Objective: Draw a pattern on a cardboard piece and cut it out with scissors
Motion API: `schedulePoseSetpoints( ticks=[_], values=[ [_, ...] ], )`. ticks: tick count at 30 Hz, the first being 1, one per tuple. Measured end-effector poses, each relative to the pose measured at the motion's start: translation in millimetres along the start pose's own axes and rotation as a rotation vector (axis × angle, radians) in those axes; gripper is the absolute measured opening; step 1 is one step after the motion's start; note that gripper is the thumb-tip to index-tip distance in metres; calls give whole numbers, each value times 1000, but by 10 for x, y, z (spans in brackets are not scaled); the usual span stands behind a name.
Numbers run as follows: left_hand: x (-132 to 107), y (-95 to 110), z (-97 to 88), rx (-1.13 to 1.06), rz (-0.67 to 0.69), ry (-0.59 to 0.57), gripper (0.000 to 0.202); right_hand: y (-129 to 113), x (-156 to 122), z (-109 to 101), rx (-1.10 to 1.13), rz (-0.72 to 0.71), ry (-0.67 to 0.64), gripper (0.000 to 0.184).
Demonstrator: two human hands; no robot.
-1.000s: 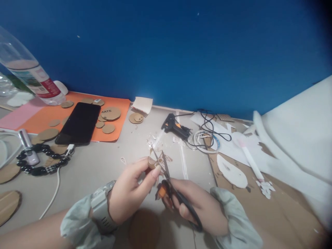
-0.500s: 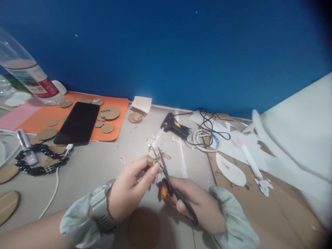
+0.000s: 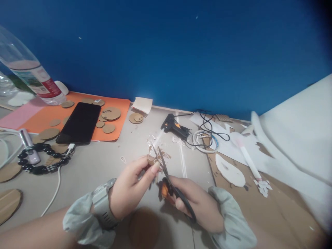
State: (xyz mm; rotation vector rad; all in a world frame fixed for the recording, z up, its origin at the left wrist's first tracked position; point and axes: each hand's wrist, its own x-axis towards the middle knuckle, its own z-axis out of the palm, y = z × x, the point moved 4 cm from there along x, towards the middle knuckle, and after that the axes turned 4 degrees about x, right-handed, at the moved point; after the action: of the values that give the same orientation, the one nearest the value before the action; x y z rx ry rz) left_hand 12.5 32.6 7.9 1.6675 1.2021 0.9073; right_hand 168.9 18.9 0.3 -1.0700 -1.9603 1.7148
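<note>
Between the thumb and fingers of my left hand (image 3: 135, 185) is a small brown piece of cardboard (image 3: 151, 160), partly covered by the fingertips. My right hand (image 3: 193, 200) is wrapped round the handles of scissors (image 3: 166, 171) with black and orange grips. Their blades are a little apart and point away from me, right at the edge of the cardboard piece. Small brown and white scraps (image 3: 164, 154) lie on the table just behind the blades. A round cardboard disc (image 3: 144, 226) lies in shadow below my hands.
A black glue gun (image 3: 176, 127) with its cable lies behind my hands. To the left are a phone (image 3: 79, 122), cardboard discs (image 3: 111, 113) on orange paper (image 3: 119, 133), a beaded bracelet (image 3: 43, 169) and a bottle (image 3: 38, 79). White paper cutouts (image 3: 229, 171) lie on cardboard at right.
The view has shifted very slightly. Both hands keep their grips, and the scissor blades stay near the cardboard piece, looking slightly closer together.
</note>
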Motion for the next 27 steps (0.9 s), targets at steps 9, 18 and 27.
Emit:
schedulePoseSetpoints(
  ticks=[9, 18, 27],
  values=[
    [-54, -41, 17, -89, 20, -21, 26, 15, -2, 15, -26, -5, 26, 65],
    [-41, 13, 13, -99, 78, -17, 24, 27, -4, -3, -24, -28, 9, 60],
    [-39, 38, 4, -110, 117, -29, 23, 17, -4, 10, -17, 14, 11, 72]
  ],
)
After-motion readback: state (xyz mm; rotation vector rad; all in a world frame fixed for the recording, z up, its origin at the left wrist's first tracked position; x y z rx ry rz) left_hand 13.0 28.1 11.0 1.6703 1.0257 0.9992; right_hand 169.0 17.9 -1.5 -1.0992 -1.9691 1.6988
